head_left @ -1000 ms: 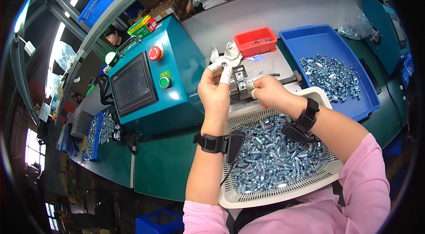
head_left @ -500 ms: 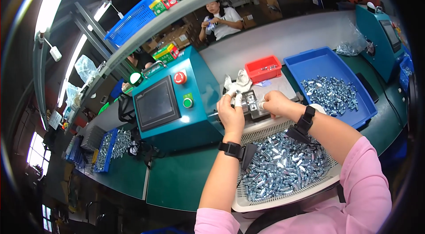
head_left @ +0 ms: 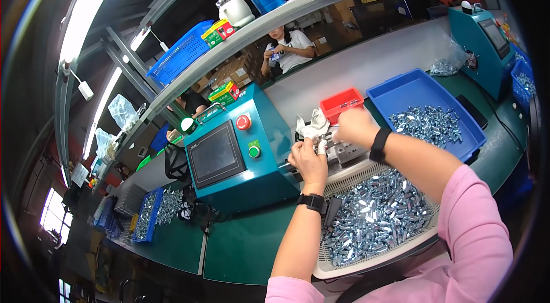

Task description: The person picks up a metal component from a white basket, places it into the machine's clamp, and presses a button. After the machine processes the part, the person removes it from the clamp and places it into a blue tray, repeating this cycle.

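Note:
My left hand [head_left: 309, 162], a white cover on one finger, is at the left end of a metal fixture [head_left: 350, 154] beside the teal machine. Its fingers are bent together; whatever lies between them is too small to make out. My right hand [head_left: 358, 126], smeared by motion, is raised above the fixture's right side, in front of a small red bin [head_left: 334, 109] with a few small metal parts. A crumpled white glove [head_left: 312, 124] lies behind my left fingers. Below my wrists, a cream basket [head_left: 332, 271] holds a heap of shiny metal parts [head_left: 378, 217].
The teal machine [head_left: 266, 180] with a screen and buttons stands left of my hands. A blue tray [head_left: 395, 92] of similar parts lies at right. An overhead shelf [head_left: 309, 6] crosses the back; a person [head_left: 295, 48] sits beyond the partition.
My right hand has lifted off the fixture and moved up toward the red bin. The left hand stays at the fixture, its fingers more bent. The whole view has shifted slightly.

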{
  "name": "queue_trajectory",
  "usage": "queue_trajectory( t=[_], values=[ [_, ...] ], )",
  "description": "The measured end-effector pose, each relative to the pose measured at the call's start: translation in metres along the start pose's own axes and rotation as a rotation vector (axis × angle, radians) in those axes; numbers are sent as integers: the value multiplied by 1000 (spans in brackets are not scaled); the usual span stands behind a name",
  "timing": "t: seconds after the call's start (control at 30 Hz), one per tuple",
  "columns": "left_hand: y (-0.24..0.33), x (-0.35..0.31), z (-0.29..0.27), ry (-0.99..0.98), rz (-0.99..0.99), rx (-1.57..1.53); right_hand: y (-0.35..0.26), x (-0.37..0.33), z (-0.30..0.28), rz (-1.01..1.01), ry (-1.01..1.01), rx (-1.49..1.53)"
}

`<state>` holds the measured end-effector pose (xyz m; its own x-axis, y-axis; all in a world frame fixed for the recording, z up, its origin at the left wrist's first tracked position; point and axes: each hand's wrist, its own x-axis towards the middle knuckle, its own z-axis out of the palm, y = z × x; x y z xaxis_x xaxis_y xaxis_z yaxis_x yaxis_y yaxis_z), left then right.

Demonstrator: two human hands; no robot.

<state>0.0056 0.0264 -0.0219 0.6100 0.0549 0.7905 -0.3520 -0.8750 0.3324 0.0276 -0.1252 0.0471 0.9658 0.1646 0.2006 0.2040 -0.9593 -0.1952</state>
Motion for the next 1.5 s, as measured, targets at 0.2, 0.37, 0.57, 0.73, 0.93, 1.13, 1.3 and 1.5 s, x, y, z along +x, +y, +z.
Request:
queue_trajectory(
  t=[0.2, 0.37, 0.57, 0.73, 0.93, 1.13, 1.3, 1.5],
  values=[
    [10, -1, 2, -118, 105, -7, 142, -5, 0, 370, 12, -253],
    [11, -2, 9, -225, 164, 30, 166, -19, -1, 399, -45, -209],
    [18, 2, 5, -255, 80, 34, 54, -7, -26, 213, -74, 561],
    [28, 3, 2, -244, 89, 25, 29, -13, 26, 94, 145, 715],
    [25, 5, 3, -350, 50, 88, 43, -17, 37, 57, 204, 697],
    [36, 14, -4, -436, 77, 193, 38, -12, 44, 62, 103, 683],
    [79, 18, -42, -555, 29, 201, 37, -19, 44, 5, 63, 627],
    [68, -25, -44, -1008, 194, 129, 25, -32, 35, 13, -29, 626]
  ],
)
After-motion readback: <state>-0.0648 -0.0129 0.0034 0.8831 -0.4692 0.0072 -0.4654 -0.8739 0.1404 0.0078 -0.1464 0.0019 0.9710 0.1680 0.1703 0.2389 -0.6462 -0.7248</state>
